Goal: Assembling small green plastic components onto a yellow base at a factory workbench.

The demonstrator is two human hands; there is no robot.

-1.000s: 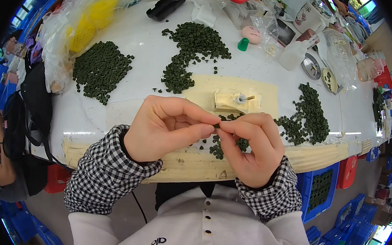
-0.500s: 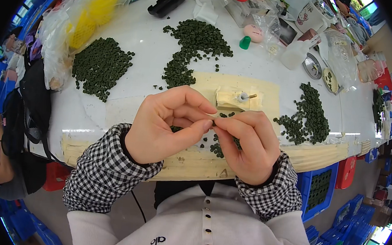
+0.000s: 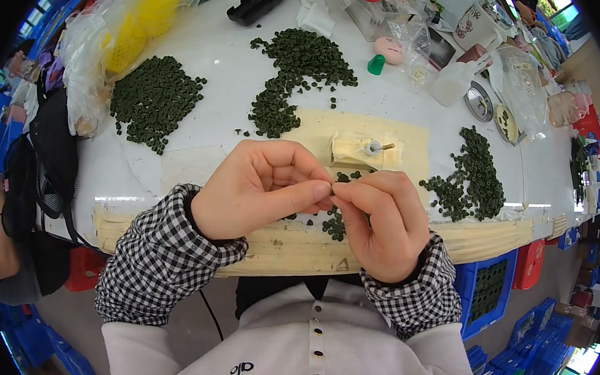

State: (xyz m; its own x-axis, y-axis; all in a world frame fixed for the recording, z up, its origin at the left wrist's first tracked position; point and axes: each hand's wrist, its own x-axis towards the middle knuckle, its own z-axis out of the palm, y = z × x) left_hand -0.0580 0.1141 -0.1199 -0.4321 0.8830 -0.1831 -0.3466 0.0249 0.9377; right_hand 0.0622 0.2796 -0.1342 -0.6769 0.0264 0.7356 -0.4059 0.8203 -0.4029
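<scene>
Fingertips of both hands meet over the near middle of the table, around a small dark green round part (image 3: pixel 332 191) that is mostly hidden between them. My left hand (image 3: pixel 257 191) pinches it with thumb and forefinger. From the other side, the thumb and forefinger of my right hand (image 3: pixel 388 226) close on the same part. Just below the hands lie several loose dark green parts (image 3: pixel 335 227), partly covered by the fingers. Beyond them a small taped block (image 3: pixel 352 149) carries a metal pin (image 3: pixel 386 147) that points to the right.
Heaps of dark green parts lie at left (image 3: pixel 155 102), far middle (image 3: pixel 307 57) and right (image 3: pixel 481 173). Yellow netting in a clear bag (image 3: pixel 140 30), a black tray (image 3: pixel 258 4), a green cap (image 3: pixel 376 64) and a round tin (image 3: pixel 508 124) stand farther back. A blue crate (image 3: pixel 489 287) sits below the right edge.
My left fingers have shifted slightly right and closed more tightly against the right fingertips, the middle fingers curling in. My right hand has barely moved.
</scene>
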